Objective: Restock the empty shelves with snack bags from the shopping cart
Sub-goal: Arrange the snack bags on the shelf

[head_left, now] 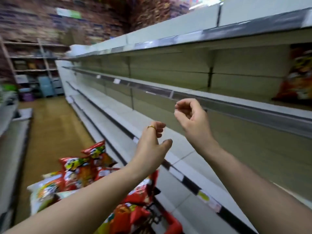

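While the left hand [152, 146] and the right hand [190, 119] hang in the air before the shelves [244, 100], fingers loosely curled round nothing, the snack bags [76, 173] sit heaped in the shopping cart [172, 223] below; pulling one from that loose pile could, I judge, drag neighbours over the rim; the red bags lean, long axes tilted upward, tops toward the aisle's far end; one shelved bag [298, 76] stands upright at right, face outward
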A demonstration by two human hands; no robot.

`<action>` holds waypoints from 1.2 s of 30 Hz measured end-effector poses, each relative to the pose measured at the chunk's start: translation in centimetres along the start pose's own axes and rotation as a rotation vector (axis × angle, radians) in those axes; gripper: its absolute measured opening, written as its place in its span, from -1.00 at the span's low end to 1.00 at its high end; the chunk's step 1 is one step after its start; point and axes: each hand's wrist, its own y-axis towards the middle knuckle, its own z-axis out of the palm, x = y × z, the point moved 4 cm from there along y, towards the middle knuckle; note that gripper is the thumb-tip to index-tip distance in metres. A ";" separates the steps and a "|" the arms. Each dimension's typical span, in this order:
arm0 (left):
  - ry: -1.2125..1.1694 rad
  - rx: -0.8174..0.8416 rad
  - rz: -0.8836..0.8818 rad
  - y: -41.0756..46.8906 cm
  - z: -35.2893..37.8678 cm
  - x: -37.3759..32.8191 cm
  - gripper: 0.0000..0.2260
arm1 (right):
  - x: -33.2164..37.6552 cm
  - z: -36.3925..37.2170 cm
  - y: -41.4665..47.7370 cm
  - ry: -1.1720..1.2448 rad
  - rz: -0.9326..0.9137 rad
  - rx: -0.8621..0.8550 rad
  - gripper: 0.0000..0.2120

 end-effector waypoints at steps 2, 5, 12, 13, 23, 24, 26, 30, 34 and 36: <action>0.030 -0.040 -0.081 -0.5 -2.7 3.5 -0.67 | -1.8 4.7 -0.6 0.038 0.042 0.077 -0.78; 0.074 -0.107 -0.175 -1.2 -6.0 7.5 -0.67 | -4.1 10.6 -1.6 0.065 0.104 0.198 -0.84; 0.090 -0.300 -0.401 -2.5 -10.5 13.7 -0.76 | -8.2 18.7 -2.9 0.100 0.164 0.462 -0.87; 0.091 -0.319 -0.431 -2.7 -10.6 14.4 -0.76 | -8.9 19.3 -2.9 0.103 0.172 0.493 -0.86; 0.104 -0.363 -0.686 -3.4 -7.8 18.5 -0.72 | -15.8 21.1 -3.1 0.010 0.266 0.734 -0.88; 0.112 -0.362 -0.706 -3.5 -7.3 18.8 -0.72 | -16.5 21.2 -3.1 -0.026 0.277 0.764 -0.85; 0.121 -0.353 -0.745 -3.7 -6.5 19.3 -0.72 | -17.9 21.4 -3.2 -0.114 0.302 0.835 -0.77; 0.131 -0.346 -0.797 -3.7 -5.1 20.2 -0.68 | -19.7 21.4 -3.5 -0.231 0.329 0.975 -0.66; 0.154 -0.343 -0.825 -3.6 -4.6 20.6 -0.64 | -21.7 21.5 -3.8 -0.456 0.322 1.087 -0.37; 0.170 -0.335 -0.838 -3.6 -4.3 20.7 -0.64 | -22.8 21.8 -4.1 -0.651 0.289 1.177 -0.17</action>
